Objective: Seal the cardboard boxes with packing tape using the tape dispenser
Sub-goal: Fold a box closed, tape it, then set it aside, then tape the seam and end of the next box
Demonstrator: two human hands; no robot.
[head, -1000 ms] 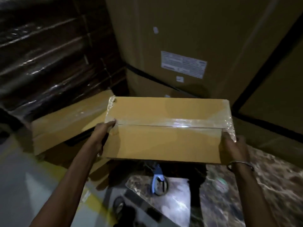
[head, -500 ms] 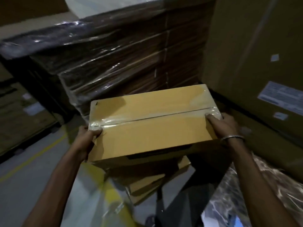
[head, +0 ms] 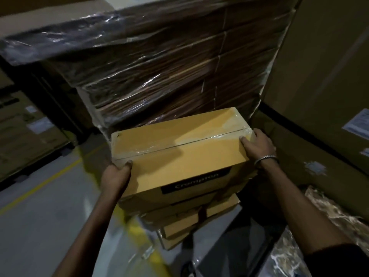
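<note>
From my head camera, the cardboard box (head: 179,156) sits between my two grips, resting on a stack of flatter boxes (head: 191,220) on the floor. My left hand (head: 115,176) clamps the box's near left corner, thumb curled over the top edge. My right hand (head: 257,144) holds the far right end, thumb laid on top beside the seam, a metal bangle (head: 265,158) on the wrist. Glossy clear tape (head: 179,142) runs along the centre seam of the smooth tan lid; a dark label band (head: 195,182) marks the front face. Behind stands a pallet stack (head: 169,66) wrapped in crinkled, shiny film, beside a big plain carton (head: 323,66).
</note>
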